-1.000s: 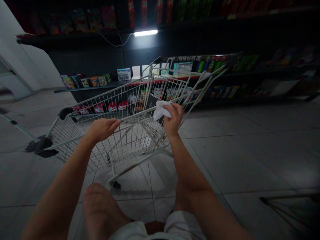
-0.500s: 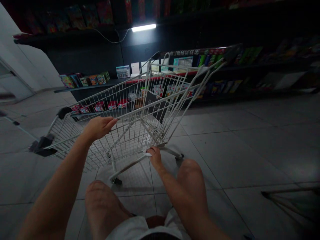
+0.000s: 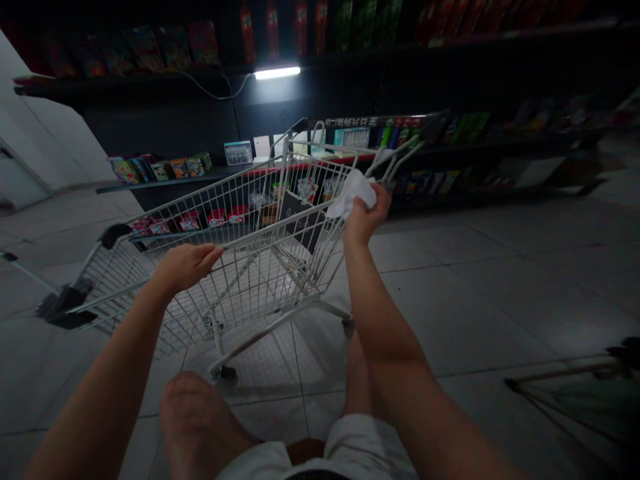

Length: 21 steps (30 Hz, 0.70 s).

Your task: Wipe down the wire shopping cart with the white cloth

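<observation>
A white wire shopping cart stands tilted on the tiled floor in front of me. My left hand grips the top wire of the cart's near side, fingers wrapped over it. My right hand is closed on a crumpled white cloth and presses it against the upper rear frame of the cart, near the handle bars. My bare knees show at the bottom of the view.
Dark shelves with colourful boxed goods run along the back under a lit tube lamp. Part of another cart's frame pokes in at lower right. A dark object lies on the floor at left.
My right hand with the cloth went down to the cart's lower frame half a second ago and has now come back up to the upper rear frame. My left hand has stayed on the cart's side.
</observation>
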Each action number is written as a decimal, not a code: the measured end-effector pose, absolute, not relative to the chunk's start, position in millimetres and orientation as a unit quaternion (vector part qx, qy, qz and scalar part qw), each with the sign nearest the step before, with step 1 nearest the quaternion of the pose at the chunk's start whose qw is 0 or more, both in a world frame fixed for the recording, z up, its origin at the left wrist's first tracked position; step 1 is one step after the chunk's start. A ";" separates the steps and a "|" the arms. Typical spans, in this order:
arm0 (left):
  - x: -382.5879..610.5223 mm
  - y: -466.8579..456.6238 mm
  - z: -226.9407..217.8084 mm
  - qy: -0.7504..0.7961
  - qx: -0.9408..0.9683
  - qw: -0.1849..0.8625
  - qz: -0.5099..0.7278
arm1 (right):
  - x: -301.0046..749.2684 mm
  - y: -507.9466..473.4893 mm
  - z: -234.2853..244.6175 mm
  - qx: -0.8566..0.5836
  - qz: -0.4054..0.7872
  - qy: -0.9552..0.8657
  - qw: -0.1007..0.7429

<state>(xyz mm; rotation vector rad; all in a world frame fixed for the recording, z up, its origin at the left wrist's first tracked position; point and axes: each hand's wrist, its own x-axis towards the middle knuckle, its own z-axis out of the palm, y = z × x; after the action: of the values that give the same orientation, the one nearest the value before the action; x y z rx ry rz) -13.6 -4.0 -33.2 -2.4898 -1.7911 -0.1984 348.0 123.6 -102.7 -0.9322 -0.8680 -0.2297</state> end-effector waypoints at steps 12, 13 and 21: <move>-28.2 -21.1 -28.8 -0.579 -0.812 0.022 -0.069 | 297.8 78.6 -246.0 -0.436 -0.109 -0.613 0.650; -31.6 -21.6 -28.6 -0.579 -0.812 0.016 -0.071 | 301.1 75.9 -247.8 -0.432 -0.090 -0.615 0.654; -71.0 -22.6 -22.8 -0.605 -0.791 -0.053 -0.065 | 363.5 100.3 -107.7 -0.422 -0.239 -0.538 0.690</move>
<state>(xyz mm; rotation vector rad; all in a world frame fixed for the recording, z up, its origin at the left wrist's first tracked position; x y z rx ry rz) -71.0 -22.6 -22.8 -2.5742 -1.9693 -0.2106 363.5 100.3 -107.7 -0.9427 -1.2033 -0.5344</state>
